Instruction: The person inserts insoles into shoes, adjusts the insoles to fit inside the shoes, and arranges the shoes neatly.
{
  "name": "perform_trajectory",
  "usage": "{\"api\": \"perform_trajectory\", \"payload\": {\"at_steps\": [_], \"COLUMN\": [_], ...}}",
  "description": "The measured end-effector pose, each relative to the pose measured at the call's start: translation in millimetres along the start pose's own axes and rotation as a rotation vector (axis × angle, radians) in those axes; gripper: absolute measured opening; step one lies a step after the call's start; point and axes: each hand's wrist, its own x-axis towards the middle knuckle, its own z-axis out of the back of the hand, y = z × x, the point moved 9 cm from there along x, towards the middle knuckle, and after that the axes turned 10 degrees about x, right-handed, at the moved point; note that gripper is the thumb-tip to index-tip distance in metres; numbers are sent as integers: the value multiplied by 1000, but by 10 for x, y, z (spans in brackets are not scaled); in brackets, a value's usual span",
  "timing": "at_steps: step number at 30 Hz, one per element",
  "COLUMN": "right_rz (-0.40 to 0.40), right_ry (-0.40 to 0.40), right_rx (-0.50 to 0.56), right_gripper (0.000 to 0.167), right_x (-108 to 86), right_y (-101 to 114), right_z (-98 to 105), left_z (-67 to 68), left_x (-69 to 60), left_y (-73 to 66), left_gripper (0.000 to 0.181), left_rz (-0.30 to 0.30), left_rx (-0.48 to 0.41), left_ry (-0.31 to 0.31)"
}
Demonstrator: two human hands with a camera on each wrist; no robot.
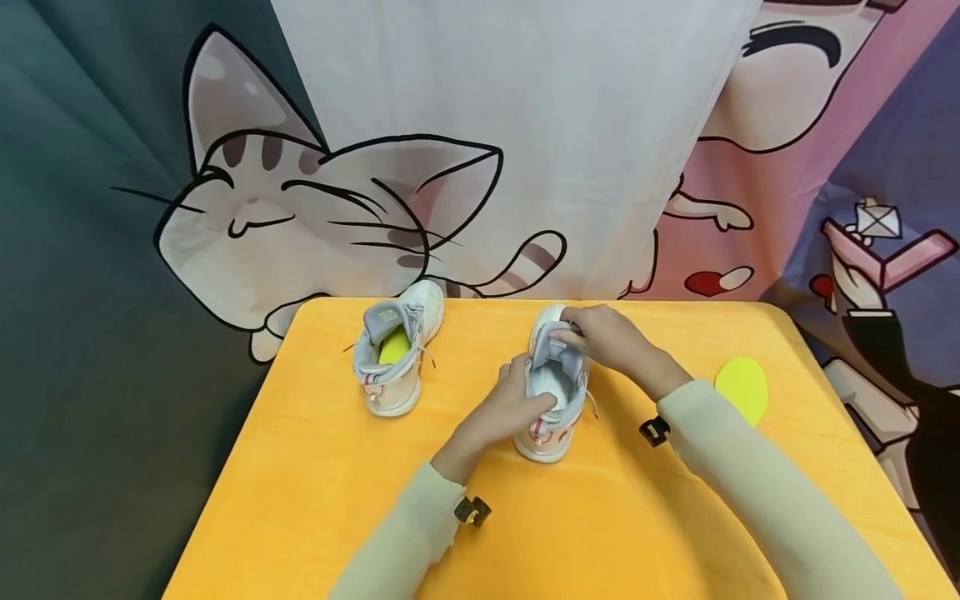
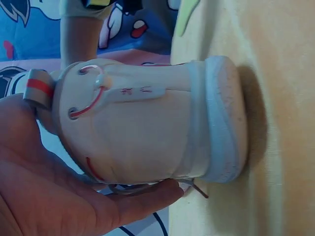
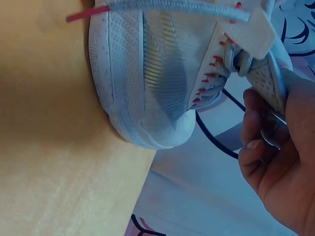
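A white sneaker (image 1: 546, 442) stands on the yellow table, heel toward me and its collar spread wide. At the left side of its collar, my left hand (image 1: 504, 412) grips the edge, the thumb reaching over into the opening. My right hand (image 1: 606, 337) pinches the sneaker's tongue (image 1: 557, 350) from the right; in the right wrist view the tongue (image 3: 266, 83) lies between thumb and fingers. The left wrist view shows the heel (image 2: 142, 118) with a striped pull tab (image 2: 39, 89). Inside, the shoe looks pale, with its toe end hidden.
To the left stands the matching sneaker (image 1: 393, 398), a yellow-green insole (image 1: 394, 346) inside it. Another flat yellow-green piece (image 1: 742, 388), partly behind my right sleeve, lies on the table (image 1: 300, 500) at right. A printed cartoon curtain (image 1: 585, 100) hangs behind the far edge.
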Motion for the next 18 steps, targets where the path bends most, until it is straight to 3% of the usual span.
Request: {"api": "perform_trajectory", "payload": {"at_steps": [11,15,18], "right_rz": [-43,-165,-293], "right_ry": [-35,-28,49], "right_rx": [117,135,141], "right_gripper": [33,66,94], "right_x": [-267,-420,-515], "right_y": [91,92,63], "right_z": [-40,-91,-197], "left_z": [99,123,139], "left_x": [199,273,334], "left_y": [-57,-48,-22], "left_gripper": [79,76,74], "left_rz": [-42,-27,-2], "left_rx": [-6,26,78], "left_ry": [33,30,19]}}
